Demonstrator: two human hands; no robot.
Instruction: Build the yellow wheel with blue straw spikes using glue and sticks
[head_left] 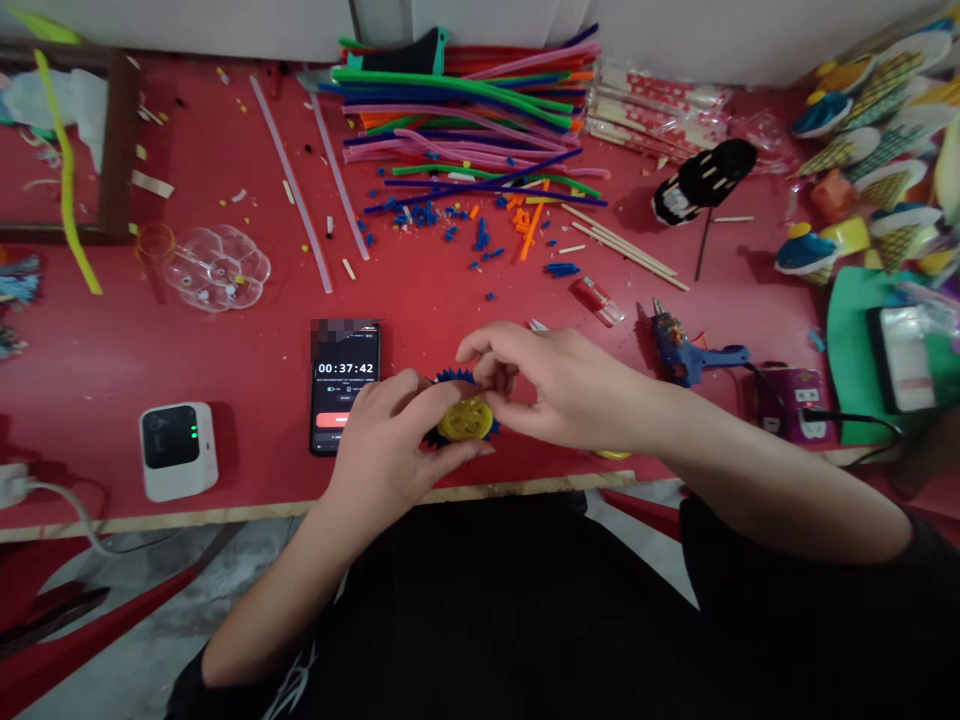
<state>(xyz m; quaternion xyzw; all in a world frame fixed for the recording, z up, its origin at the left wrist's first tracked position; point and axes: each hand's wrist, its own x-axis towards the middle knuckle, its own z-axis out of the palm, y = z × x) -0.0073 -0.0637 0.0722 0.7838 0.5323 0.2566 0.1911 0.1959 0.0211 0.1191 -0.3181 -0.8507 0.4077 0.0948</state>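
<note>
Near the table's front edge, my left hand [397, 430] grips a round yellow disc [465, 420] with an openwork pattern, its thumb along the near side and fingers over the far side. Dark blue spiky pieces [455, 377] stick out around the disc's rim. My right hand [532, 380] is closed, its fingertips curled together at the disc's right edge. Whatever sits between those fingertips is too small or hidden to make out. Partly covered by my left hand, a phone [346, 375] with a running timer lies to the left.
Behind lie fuzzy pipe cleaners [465, 110], blue clippings [480, 235] and wooden sticks [630, 245]. To the right are a glue gun [690, 345], a purple power socket [799, 400] and a black fuzzy figure [705, 180]. A white device [180, 450] and clear flower-shaped tray [217, 268] stand left.
</note>
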